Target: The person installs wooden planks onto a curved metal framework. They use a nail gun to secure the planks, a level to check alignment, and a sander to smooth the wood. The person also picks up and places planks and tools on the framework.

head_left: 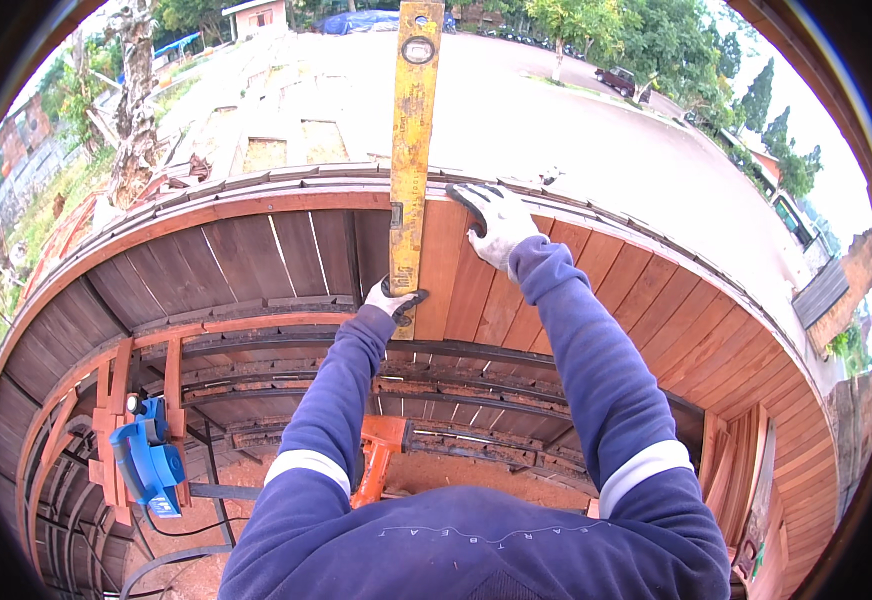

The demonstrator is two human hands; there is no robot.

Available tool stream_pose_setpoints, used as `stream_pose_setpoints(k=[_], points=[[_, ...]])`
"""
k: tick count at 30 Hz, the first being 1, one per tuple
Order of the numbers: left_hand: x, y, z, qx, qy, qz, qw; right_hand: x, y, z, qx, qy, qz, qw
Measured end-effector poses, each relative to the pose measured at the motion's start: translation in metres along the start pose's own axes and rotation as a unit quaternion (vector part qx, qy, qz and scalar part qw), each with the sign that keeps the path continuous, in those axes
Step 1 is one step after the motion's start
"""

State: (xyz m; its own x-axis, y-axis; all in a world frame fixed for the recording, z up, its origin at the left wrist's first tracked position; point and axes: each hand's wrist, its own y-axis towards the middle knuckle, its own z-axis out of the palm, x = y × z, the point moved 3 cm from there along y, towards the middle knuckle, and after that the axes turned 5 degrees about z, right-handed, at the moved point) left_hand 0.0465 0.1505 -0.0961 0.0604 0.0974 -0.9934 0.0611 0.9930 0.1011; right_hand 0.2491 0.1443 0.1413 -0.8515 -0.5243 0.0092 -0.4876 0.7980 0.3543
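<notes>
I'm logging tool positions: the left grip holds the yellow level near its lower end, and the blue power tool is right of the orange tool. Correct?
Not quite: in the head view, the blue power tool is left of the orange tool. The left grip does hold the yellow level near its lower end.

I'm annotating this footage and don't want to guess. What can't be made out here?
All in the head view:
Yellow spirit level: far end cut off by the top edge; bubble too small to read; part near the lower end covered by the left hand.
Right hand: palm hidden behind its back.
Orange power tool: bottom hidden by the torso.
</notes>
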Motion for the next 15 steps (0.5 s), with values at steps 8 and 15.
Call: stream_pose_setpoints(k=[8, 15], points=[[0.001, -0.001, 0.0, 0.0, -0.039, -0.015, 0.999, 0.006, -0.003, -0.008, 0.015, -0.002, 0.004, 1.0], [-0.013, -0.012, 0.006, -0.01, -0.063, -0.094, 0.994, 0.0, -0.002, -0.002, 0.004, -0.006, 0.002, 1.0]])
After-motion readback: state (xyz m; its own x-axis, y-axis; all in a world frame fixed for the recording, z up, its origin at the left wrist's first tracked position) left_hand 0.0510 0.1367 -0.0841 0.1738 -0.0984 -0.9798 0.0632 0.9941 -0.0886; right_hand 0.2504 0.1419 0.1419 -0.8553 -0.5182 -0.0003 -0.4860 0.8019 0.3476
